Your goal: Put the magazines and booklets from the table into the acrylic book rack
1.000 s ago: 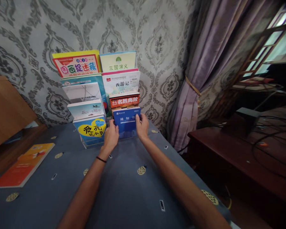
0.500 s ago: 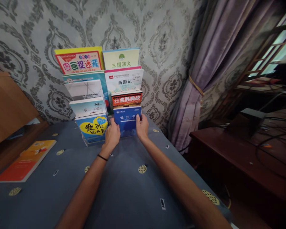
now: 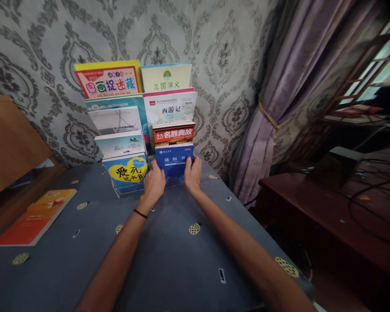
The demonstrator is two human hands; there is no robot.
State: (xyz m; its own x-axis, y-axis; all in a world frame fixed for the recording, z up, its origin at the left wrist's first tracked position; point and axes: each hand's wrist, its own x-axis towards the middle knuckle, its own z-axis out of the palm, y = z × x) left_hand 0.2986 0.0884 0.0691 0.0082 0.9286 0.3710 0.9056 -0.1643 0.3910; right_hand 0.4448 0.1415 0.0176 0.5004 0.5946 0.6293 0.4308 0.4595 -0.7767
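Two bare hands at the blue book, lower front of the right-hand column. Left hand (image 3: pixel 154 184) closes on its left edge, right hand (image 3: pixel 193 173) on its right edge, thumb over the front; fingertips behind are hidden. Blue book (image 3: pixel 173 155) stands upright, leaning back slightly, just in front of the red-banner book (image 3: pixel 173 133). White book (image 3: pixel 169 108) is higher up behind. Yellow-heart book (image 3: pixel 125 173) fronts the left column, beside the left hand. Orange book (image 3: pixel 35 219) lies flat, well apart at left, on blue-grey cloth (image 3: pixel 182 273).
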